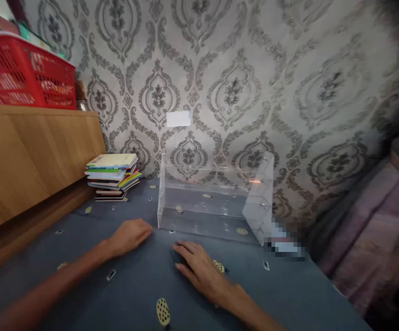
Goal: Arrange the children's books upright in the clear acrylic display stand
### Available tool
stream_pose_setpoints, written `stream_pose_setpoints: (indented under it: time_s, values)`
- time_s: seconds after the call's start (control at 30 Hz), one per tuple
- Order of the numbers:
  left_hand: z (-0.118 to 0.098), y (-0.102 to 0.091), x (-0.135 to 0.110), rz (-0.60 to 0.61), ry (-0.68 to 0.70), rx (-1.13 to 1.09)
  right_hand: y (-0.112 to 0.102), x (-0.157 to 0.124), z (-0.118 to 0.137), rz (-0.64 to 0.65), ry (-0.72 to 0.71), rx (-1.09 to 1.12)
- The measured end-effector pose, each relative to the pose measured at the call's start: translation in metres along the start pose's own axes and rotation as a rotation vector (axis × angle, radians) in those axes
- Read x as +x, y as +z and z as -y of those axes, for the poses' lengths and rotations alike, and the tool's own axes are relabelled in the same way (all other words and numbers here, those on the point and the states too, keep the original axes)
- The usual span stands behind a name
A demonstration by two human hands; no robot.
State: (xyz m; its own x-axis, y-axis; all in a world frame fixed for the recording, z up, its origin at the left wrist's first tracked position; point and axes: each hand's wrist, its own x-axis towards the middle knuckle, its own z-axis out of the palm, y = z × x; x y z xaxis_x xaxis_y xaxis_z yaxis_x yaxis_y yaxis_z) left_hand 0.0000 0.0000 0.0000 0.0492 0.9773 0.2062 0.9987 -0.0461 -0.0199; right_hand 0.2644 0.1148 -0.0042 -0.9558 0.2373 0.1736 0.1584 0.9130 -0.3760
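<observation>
Nearest us: dark blue-grey cloth (144, 285), fabric, printed with yellow dotted ovals and small pale rectangles. Both our forearms come in low across it.

Our right hand (202, 271) is palm down on or just over the cloth, fingers spread, thumb apart, pinching nothing we can see. It sits just in front of the rack. Our left hand (130, 236) is near the rack's front left corner, fingers curled in together; blurred, so we can't tell if anything is pinched there. We see a gap between each hand and the rack.

Transparent rack (216, 202): standing upright on the cloth, ahead of the hands, near the wall. Long axis runs left to right across our view, right end a bit lower in view than the left. Open front points at us. Stiff, glossy, plastic-looking sheet; flat upright side panels, straight level shelves between, so thin that cloth print and wallpaper show through. Orange glint near the right panel.

Right side: mauve draped fabric (358, 257), soft folds. Left side: smooth wood-grain cabinet (40, 156), with a red slotted plastic basket (26, 73) on top. Book stack (112, 177) beside the cabinet, edges uneven. Behind: grey damask wallpaper (234, 87), with a white rectangular card (178, 118) on it above the rack.
</observation>
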Motion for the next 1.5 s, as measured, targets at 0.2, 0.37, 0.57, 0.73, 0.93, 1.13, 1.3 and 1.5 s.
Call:
stream_pose_setpoints:
  time_s: [0.2,0.37,0.57,0.73,0.93,1.13,1.3,1.5]
  values:
    - [0.122,-0.075,0.055,-0.215,-0.446,0.188,0.019,0.005,0.003,-0.05,-0.103,-0.089]
    - [0.179,-0.093,0.093,-0.2,-0.605,0.263,0.017,0.005,-0.001,-0.048,-0.099,-0.066]
    - [0.209,-0.087,0.104,-0.065,-0.627,0.243,0.018,0.004,-0.008,-0.053,-0.096,-0.043]
    - [0.215,-0.097,0.092,-0.016,-0.566,0.278,0.027,0.003,-0.017,-0.074,-0.12,-0.074]
    - [0.217,-0.116,0.075,0.049,-0.466,0.398,0.032,-0.001,-0.023,-0.107,-0.114,-0.061]
    - [0.205,-0.123,0.081,0.147,-0.399,0.542,0.034,0.0,-0.027,-0.124,-0.115,-0.018]
    - [0.184,-0.125,0.074,0.18,-0.342,0.621,0.032,-0.001,-0.025,-0.124,-0.14,-0.021]
    - [0.15,-0.129,0.022,0.163,-0.287,0.672,0.029,0.0,-0.02,-0.095,-0.103,-0.023]
